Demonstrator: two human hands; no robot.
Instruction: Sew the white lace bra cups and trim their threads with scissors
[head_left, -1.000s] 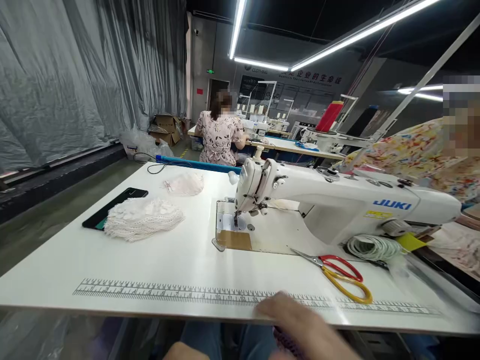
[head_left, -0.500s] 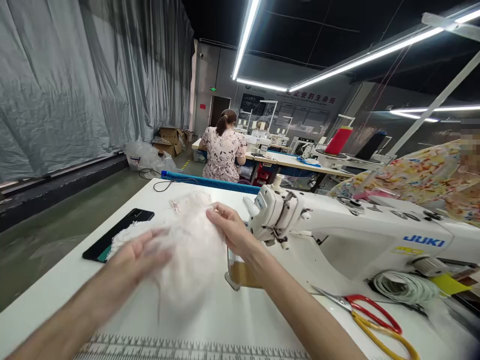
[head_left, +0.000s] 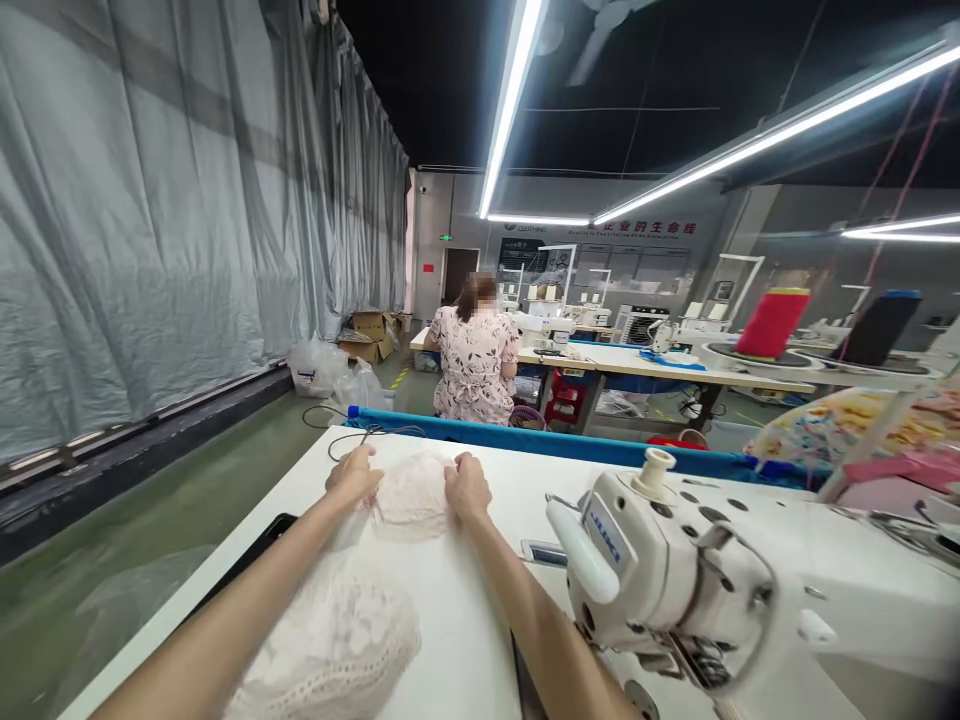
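Observation:
Both my arms reach far across the white sewing table [head_left: 480, 610]. My left hand [head_left: 352, 474] and my right hand [head_left: 467, 482] rest on the two sides of a small pale pink lace piece [head_left: 411, 492] lying flat near the far edge. Whether the fingers pinch it or only press on it cannot be told. A pile of white lace [head_left: 330, 645] lies under my left forearm, close to me. The head of the white sewing machine [head_left: 660, 580] stands to the right of my right arm.
A black phone [head_left: 259, 545] lies at the table's left edge. A blue bar [head_left: 570, 445] runs along the far edge. A person in a floral dress [head_left: 472, 360] sits at another table ahead. Red [head_left: 772, 322] and black thread cones stand at right.
My hands have reached further forward, from the lace near me to the pink piece at the far edge. The camera has tilted up and moved closer, so the scissors are out of view.

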